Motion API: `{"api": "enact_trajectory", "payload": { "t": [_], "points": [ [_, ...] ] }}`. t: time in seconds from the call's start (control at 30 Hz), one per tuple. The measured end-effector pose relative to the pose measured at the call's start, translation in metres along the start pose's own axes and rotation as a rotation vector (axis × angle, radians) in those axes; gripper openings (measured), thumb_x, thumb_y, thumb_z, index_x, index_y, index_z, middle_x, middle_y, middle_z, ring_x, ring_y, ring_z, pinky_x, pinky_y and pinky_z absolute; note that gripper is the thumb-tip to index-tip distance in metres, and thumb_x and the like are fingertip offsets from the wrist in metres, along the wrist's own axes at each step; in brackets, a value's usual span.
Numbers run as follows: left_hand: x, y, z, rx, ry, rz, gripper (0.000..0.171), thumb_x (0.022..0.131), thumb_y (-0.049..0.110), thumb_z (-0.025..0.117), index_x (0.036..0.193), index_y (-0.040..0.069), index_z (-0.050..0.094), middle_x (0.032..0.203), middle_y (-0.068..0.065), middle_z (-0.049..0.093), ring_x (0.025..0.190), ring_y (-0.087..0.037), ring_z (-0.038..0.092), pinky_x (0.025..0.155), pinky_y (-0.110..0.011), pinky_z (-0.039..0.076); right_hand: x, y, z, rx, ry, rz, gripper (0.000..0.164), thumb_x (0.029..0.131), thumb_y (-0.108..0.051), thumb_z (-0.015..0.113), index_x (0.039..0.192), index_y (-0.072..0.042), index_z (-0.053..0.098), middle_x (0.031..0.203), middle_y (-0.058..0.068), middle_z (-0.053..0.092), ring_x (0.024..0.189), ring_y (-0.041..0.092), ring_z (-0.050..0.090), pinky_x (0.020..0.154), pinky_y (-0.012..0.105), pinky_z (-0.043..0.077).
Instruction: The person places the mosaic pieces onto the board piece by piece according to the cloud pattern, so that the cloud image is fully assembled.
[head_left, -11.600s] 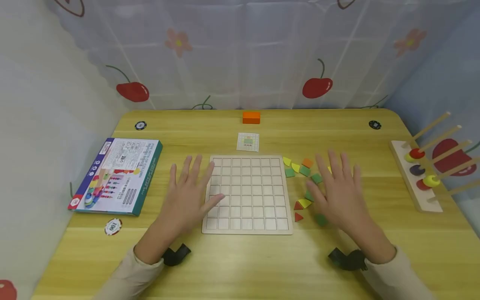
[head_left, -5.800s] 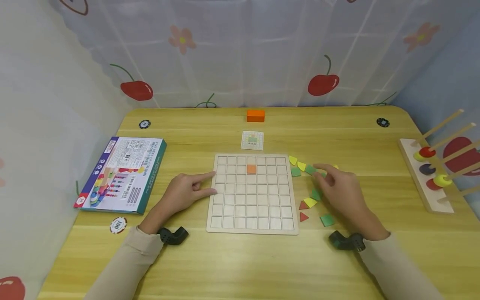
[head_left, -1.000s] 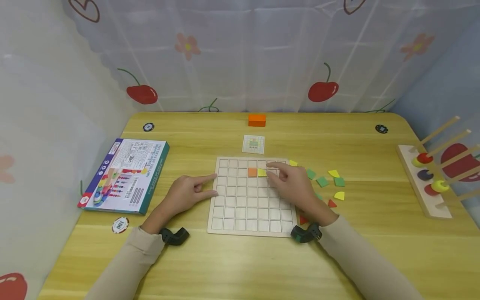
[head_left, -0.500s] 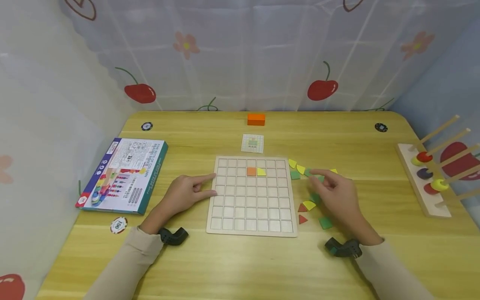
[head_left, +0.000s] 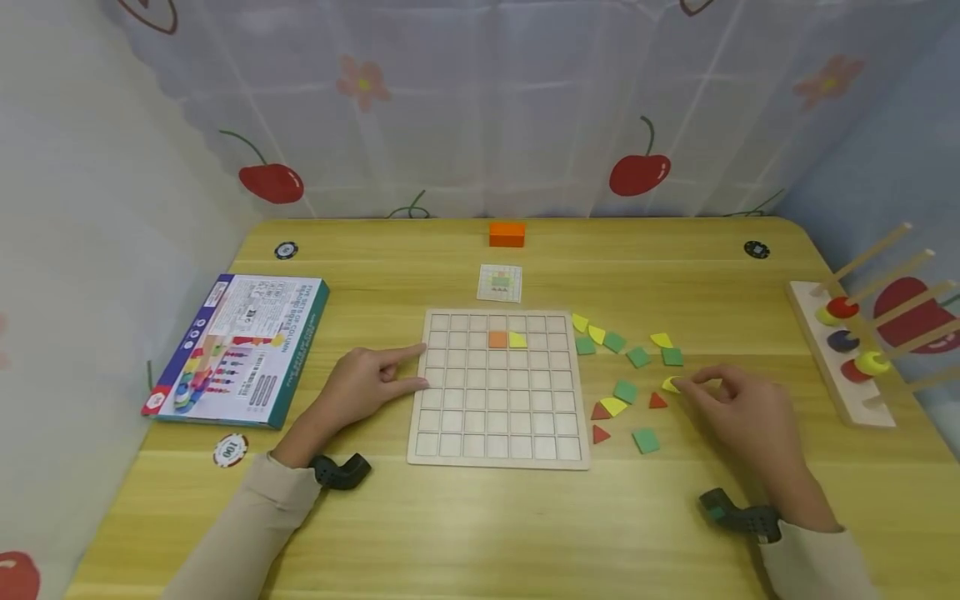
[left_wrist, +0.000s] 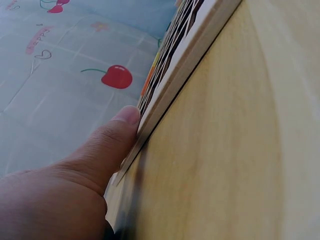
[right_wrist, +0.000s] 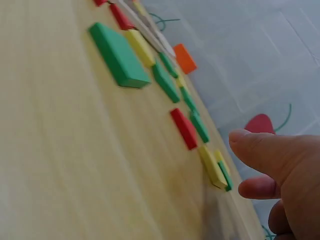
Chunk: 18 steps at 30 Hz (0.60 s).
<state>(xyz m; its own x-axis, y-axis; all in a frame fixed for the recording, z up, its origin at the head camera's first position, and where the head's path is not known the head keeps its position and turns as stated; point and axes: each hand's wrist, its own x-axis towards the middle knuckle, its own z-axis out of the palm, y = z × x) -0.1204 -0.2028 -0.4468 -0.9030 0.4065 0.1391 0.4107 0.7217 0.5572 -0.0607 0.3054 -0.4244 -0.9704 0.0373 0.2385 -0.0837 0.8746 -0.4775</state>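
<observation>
A square wooden grid board (head_left: pixel 498 463) lies mid-table. An orange square tile (head_left: pixel 498 340) and a yellow quarter-round tile (head_left: pixel 517 340) sit side by side in its second row from the back. My left hand (head_left: pixel 363 385) touches the board's left edge with thumb and index finger; the left wrist view shows the thumb (left_wrist: pixel 117 135) against the rim. To the right of the loose tiles, my right hand (head_left: pixel 750 412) has its fingertips right at another yellow quarter-round tile (head_left: pixel 671 384). In the right wrist view, that yellow tile (right_wrist: pixel 212 167) lies on the table beyond the parted thumb and finger.
Several green squares (head_left: pixel 646 441), red triangles (head_left: pixel 601 434) and yellow quarter-rounds (head_left: pixel 613 407) lie right of the board. Behind it are a pattern card (head_left: pixel 499 283) and an orange block (head_left: pixel 507 235). A box (head_left: pixel 247 350) lies left, a peg stand (head_left: pixel 840 367) right.
Since the oldest frame, the orange square, then the yellow quarter-round, came onto the board. In the last half second my right hand moved right, from green tiles to a yellow one. My left hand stayed.
</observation>
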Motion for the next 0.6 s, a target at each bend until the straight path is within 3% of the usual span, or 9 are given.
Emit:
{"api": "enact_trajectory", "payload": {
  "t": [0.3,0.47,0.6],
  "points": [
    [-0.001,0.001,0.001,-0.007,-0.006,-0.005,0.055,0.090,0.053,0.075,0.137,0.025,0.069,0.055,0.012,0.036,0.050,-0.004,0.028,0.050,-0.027,0.028,-0.001,0.000,0.006,-0.009,-0.092,-0.069,0.040,0.092,-0.039,0.078,0.113,-0.006,0.076,0.056,-0.006,0.040,0.049,0.012,0.031,0.046,0.029,0.024],
    [0.000,0.001,0.000,0.001,0.005,0.003,0.054,0.089,0.052,0.076,0.136,0.024,0.069,0.055,0.012,0.036,0.050,-0.004,0.028,0.050,-0.027,0.028,0.000,0.001,0.009,-0.013,-0.100,-0.077,0.037,0.093,-0.035,0.078,0.114,-0.004,0.075,0.057,-0.005,0.040,0.049,0.012,0.033,0.046,0.029,0.025],
    [0.000,0.001,0.000,0.002,0.009,0.007,0.055,0.089,0.053,0.076,0.135,0.025,0.070,0.056,0.012,0.036,0.050,-0.004,0.028,0.050,-0.027,0.028,0.000,0.002,0.011,-0.023,-0.076,-0.065,0.036,0.090,-0.039,0.080,0.105,-0.007,0.073,0.057,-0.004,0.042,0.048,0.013,0.034,0.045,0.029,0.025]
  ]
}}
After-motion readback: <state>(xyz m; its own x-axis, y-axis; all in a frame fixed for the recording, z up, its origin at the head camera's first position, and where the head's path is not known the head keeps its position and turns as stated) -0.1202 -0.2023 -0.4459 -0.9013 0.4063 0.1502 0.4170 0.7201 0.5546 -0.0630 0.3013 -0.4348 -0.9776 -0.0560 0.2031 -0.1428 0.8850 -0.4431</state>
